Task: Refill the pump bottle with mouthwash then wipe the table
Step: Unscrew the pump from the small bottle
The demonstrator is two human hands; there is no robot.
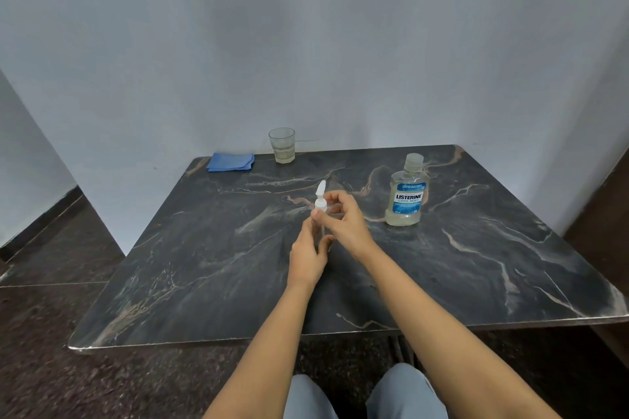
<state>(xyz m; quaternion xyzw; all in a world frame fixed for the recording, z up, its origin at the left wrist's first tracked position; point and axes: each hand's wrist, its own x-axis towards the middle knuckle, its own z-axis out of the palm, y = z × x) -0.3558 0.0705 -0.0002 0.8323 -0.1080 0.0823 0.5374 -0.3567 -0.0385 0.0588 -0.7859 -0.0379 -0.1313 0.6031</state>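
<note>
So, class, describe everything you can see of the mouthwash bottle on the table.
The mouthwash bottle is clear plastic with rounded shoulders and holds pale yellowish liquid. Its clear cap is on. A blue label on the front reads LISTERINE COOL MINT. The bottle stands upright on the dark marbled table, towards its far right side, and only the table touches it.

Pump bottle (320, 203), in grip: clear plastic, white top. Mouthwash bottle (406, 198), right of grip: glossy clear plastic. Cloth (230, 161), beyond grip: matt blue fabric. Table (204, 265): polished veined stone.
</note>
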